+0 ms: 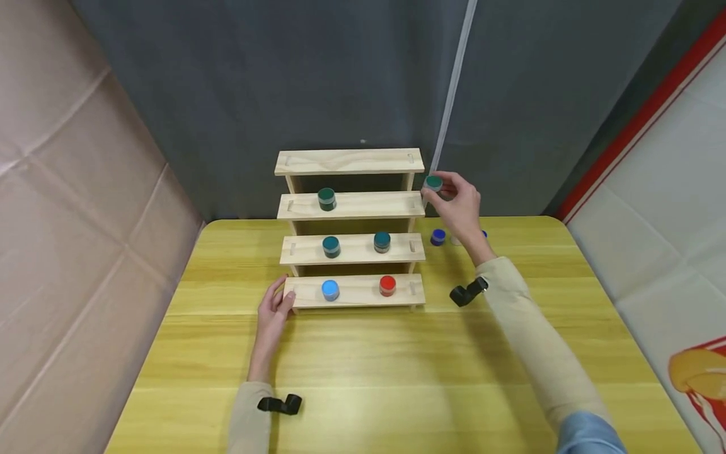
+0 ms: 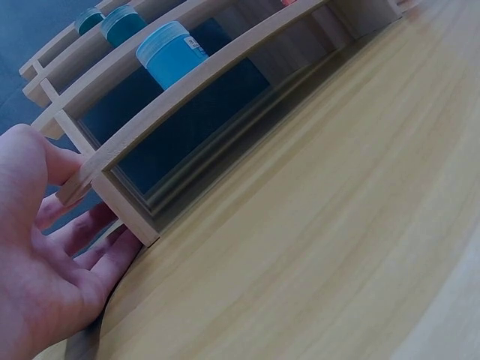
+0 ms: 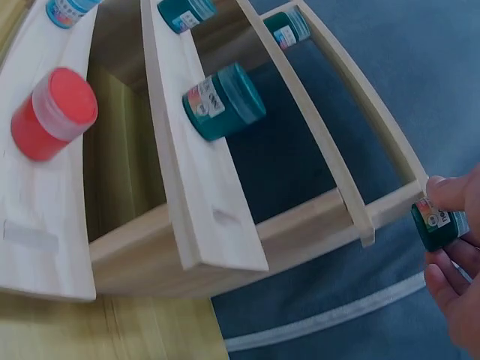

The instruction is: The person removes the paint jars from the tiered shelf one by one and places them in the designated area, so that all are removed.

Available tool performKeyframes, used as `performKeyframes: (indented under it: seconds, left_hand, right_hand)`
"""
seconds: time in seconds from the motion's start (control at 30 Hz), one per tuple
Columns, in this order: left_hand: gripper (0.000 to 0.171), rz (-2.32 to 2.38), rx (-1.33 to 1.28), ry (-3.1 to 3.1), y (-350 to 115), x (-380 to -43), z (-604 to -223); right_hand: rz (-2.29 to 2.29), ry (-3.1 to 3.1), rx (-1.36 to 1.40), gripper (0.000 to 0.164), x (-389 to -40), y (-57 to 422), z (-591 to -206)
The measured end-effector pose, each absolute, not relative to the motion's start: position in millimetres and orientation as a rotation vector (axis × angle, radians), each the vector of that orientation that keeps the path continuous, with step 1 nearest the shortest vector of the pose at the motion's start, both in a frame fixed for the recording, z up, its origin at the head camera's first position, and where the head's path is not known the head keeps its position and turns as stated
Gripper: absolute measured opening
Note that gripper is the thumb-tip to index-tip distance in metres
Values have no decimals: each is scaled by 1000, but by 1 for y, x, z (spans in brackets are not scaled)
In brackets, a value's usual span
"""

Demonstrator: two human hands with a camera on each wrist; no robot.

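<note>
A stepped wooden rack (image 1: 351, 290) with four shelves stands on the table. My left hand (image 1: 274, 312) grips the left end of its lowest shelf, thumb on top; the left wrist view shows the fingers beside the support. My right hand (image 1: 462, 208) pinches a small green paint jar (image 3: 435, 225) just off the right end of the second shelf from the top. On the lowest shelf sit a light blue jar (image 1: 330, 290) and a red jar (image 1: 387, 285). Above them are two teal-green jars (image 1: 331, 246), and one dark green jar (image 1: 326, 199) is on the shelf over those.
Right of the rack, a dark blue jar (image 1: 438, 237) stands on the wooden table (image 1: 374, 378), with other jars partly hidden behind my right forearm. A dark grey curtain (image 1: 255, 94) hangs close behind the rack.
</note>
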State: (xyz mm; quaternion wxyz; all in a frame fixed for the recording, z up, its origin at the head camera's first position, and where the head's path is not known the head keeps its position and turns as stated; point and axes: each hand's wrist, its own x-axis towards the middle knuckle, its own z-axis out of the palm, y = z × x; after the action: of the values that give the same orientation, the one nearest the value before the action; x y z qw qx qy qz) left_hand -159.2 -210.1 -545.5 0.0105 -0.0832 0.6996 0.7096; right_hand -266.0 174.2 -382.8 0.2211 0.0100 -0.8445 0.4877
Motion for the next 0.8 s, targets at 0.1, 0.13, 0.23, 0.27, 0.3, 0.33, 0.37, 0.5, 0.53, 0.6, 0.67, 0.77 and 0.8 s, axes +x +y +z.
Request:
performKeyframes:
  seconds: [0.1, 0.13, 0.23, 0.27, 0.3, 0.33, 0.37, 0.5, 0.53, 0.6, 0.67, 0.77, 0.8]
  left_hand:
    - [49, 2222, -261, 2189, -211, -159, -546]
    - [49, 2227, -260, 2186, -212, -159, -546]
    - [49, 2242, -258, 2175, -212, -159, -546]
    - [49, 2243, -259, 2175, -212, -158, -545]
    - [50, 2243, -260, 2175, -213, -158, -545]
    - [50, 2242, -262, 2175, -213, -158, -545]
    - [50, 2241, -264, 2175, -213, -158, -545]
    - [50, 2238, -267, 2173, -214, -158, -545]
    - [50, 2239, -266, 2172, -214, -158, -545]
    - [49, 2241, -265, 2170, -215, -158, -545]
    - [49, 2242, -264, 2170, -215, -158, -546]
    - [49, 2248, -264, 2169, -215, -158, -546]
    - [49, 2249, -266, 2170, -215, -158, -546]
  right_hand:
    - [1340, -2321, -11, 41, -266, 178, -387]
    - [1341, -2315, -19, 41, -266, 180, -388]
    - [1371, -2298, -41, 42, -264, 185, -394]
    - [1379, -2295, -46, 43, -264, 187, -396]
    - [1391, -2294, -53, 43, -263, 188, -398]
    - [1393, -2301, -67, 44, -262, 190, -400]
    - [1397, -2308, -80, 44, -262, 192, -403]
    - [1389, -2351, -134, 44, -258, 198, -413]
    - [1384, -2362, -147, 44, -257, 200, -415]
    - [1388, -2374, -158, 44, -256, 203, -421]
    - [1395, -2383, -166, 44, -254, 205, -426]
    - [1413, -2391, -167, 44, -253, 209, -436]
    - [1410, -2397, -167, 44, -253, 210, -439]
